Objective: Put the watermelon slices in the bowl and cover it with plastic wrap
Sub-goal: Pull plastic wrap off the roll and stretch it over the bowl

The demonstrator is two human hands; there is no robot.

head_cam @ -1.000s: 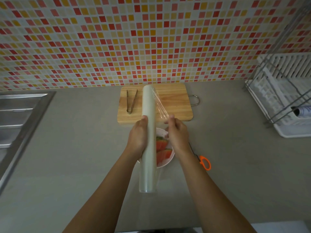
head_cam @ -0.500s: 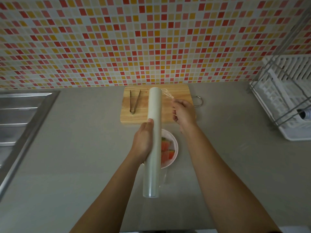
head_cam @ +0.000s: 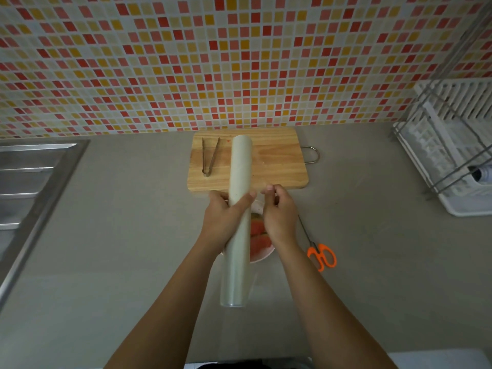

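Observation:
My left hand (head_cam: 226, 219) grips a long roll of plastic wrap (head_cam: 238, 182), held lengthwise over the counter and pointing away from me. My right hand (head_cam: 279, 214) is beside the roll on the right, its fingertips pinched close to the roll's edge; whether film is between them I cannot tell. Under both hands sits a white bowl (head_cam: 262, 258) with red watermelon slices (head_cam: 258, 233), mostly hidden by the roll and my hands.
A wooden cutting board (head_cam: 277, 161) with metal tongs (head_cam: 210, 155) lies behind the bowl by the tiled wall. Orange-handled scissors (head_cam: 320, 255) lie to the right of the bowl. A steel sink (head_cam: 29, 177) is at the left, a white dish rack (head_cam: 452, 150) at the right.
My right hand has come back from the far end of the roll to its middle, next to my left hand. The loose film seen earlier no longer shows. The scissors are visible again.

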